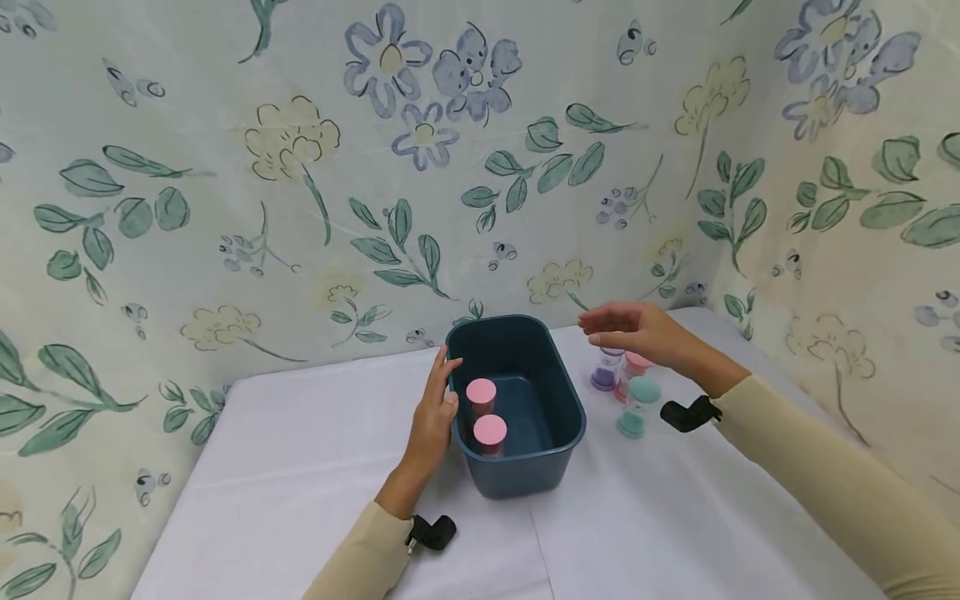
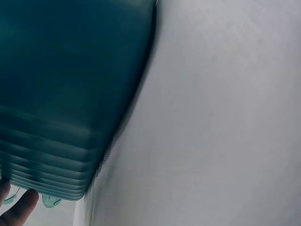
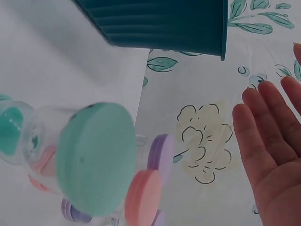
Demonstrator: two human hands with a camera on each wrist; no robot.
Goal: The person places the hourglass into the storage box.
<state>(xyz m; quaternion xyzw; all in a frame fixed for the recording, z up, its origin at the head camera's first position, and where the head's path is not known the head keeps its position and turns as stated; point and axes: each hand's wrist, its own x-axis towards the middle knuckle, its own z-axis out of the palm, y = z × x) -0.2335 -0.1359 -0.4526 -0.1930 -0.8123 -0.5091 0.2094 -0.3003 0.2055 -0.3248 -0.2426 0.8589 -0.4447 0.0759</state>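
A dark teal-blue bin [image 1: 567,387] stands on the table, with two pink-capped sand timers [image 1: 481,392] upright along its left inner side. My left hand [image 1: 430,425] lies along the bin's left wall, fingers mostly straight and fingertips at the rim; in the left wrist view its fingertips [image 2: 23,207] show beside the rim. My right hand [image 1: 637,333], holding nothing, is raised right of the bin with fingers extended. Below it is a group of sand timers: a mint one [image 1: 643,390] nearest, then a pink one [image 1: 637,363] and a purple one [image 1: 603,377], partly hidden by the hand.
A white cloth [image 1: 315,467] covers the table. Floral fabric [image 1: 420,208] hangs behind and to the right of it. In the right wrist view, mint [image 3: 96,157], coral [image 3: 142,197] and purple [image 3: 161,160] caps stand close together near the bin's outer wall.
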